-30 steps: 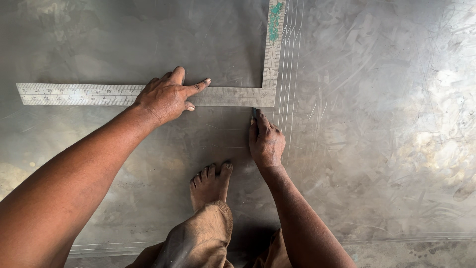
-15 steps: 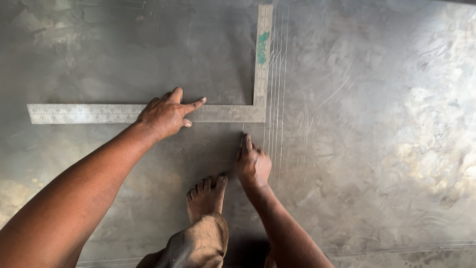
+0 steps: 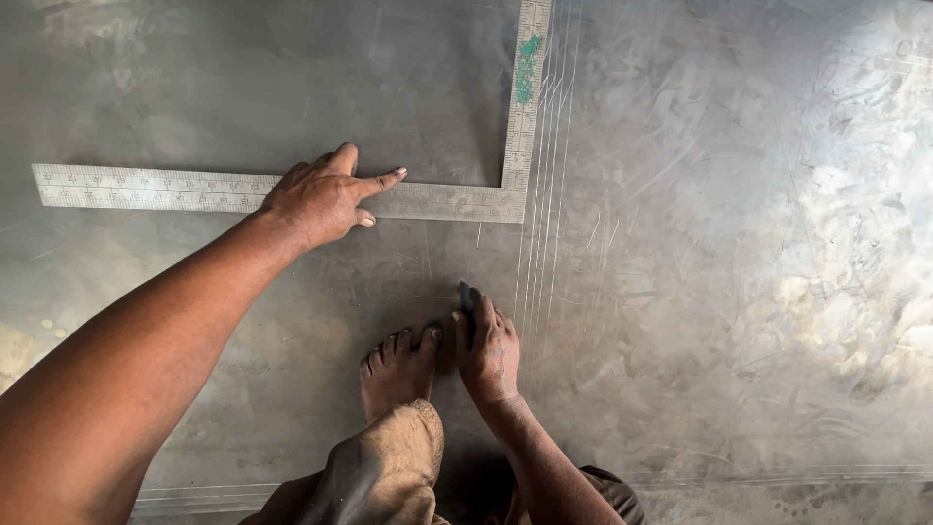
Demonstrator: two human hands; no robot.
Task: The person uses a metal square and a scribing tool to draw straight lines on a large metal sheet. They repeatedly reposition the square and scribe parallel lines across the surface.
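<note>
Fingers (image 3: pixel 384 180) of left hand (image 3: pixel 321 199) spreading flat, pressing steel square (image 3: pixel 447 201), green smear (image 3: pixel 528 68) at twelve o'clock, right hand (image 3: pixel 486 345) pinching small scribing tool (image 3: pixel 466 295) on metal sheet (image 3: pixel 739 243).

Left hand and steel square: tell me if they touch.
Touching. The head view shows the left hand pressed flat on the horizontal arm of the steel square, its fingers lying across the blade with no gap.

One head-worn camera looks straight down, close, onto a scratched grey sheet-metal floor (image 3: pixel 729 292); wearer sits at 6 o'clock.
</note>
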